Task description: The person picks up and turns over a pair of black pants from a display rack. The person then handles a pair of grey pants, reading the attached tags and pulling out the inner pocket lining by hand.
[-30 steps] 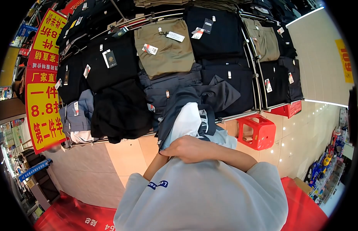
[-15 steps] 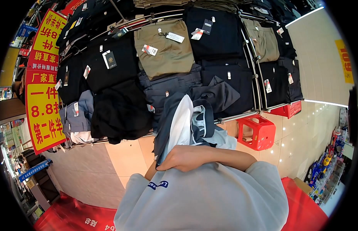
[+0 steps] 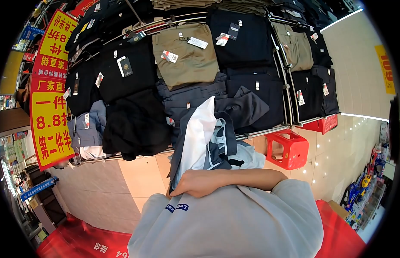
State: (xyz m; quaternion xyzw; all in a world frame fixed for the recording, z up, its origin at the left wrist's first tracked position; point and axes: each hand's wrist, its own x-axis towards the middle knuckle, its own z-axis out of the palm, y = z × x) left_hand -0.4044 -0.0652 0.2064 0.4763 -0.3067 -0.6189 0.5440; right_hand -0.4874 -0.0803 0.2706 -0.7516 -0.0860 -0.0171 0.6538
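Note:
My right hand [image 3: 193, 182] is closed on the edge of dark grey trousers [image 3: 225, 139], low against the front of my grey shirt. A white inner lining [image 3: 198, 133] of the trousers stands up in a point above the hand. Part of the garment lies over folded dark trousers [image 3: 195, 95] on the rack, and its pale lining hangs to the right. My left hand is hidden behind the cloth and my right hand; only a bit of that arm shows at the left.
Folded khaki trousers [image 3: 186, 56] and black trousers [image 3: 127, 73] with tags lie on the metal rack. A red stool [image 3: 294, 149] stands right of the garment. A red and yellow sign [image 3: 49, 103] edges the rack's left side.
My right hand has moved down and slightly left, drawing the trousers' edge toward my body. More of the white lining is now exposed.

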